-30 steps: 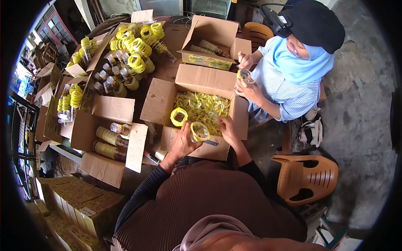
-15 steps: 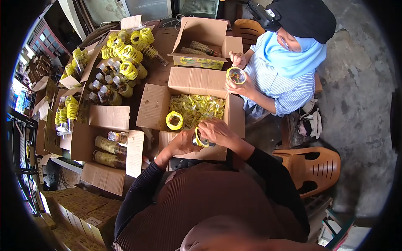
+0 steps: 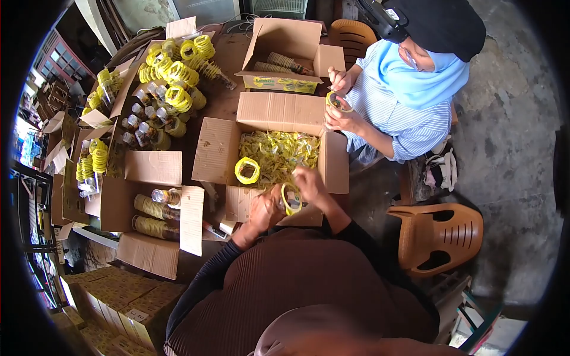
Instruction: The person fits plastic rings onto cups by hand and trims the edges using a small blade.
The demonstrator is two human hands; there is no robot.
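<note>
Left hand (image 3: 265, 209) grips a yellow-rimmed cup (image 3: 291, 200), apparently steadying it for the right hand (image 3: 311, 186) at two o'clock; latter's grip cannot be determined.

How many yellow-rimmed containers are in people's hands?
2: one container in the wearer's left hand, another container in the co-worker's left hand. More may be hidden.

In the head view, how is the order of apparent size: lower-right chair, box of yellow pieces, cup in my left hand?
1. Box of yellow pieces, flaps included
2. Lower-right chair
3. Cup in your left hand
</note>
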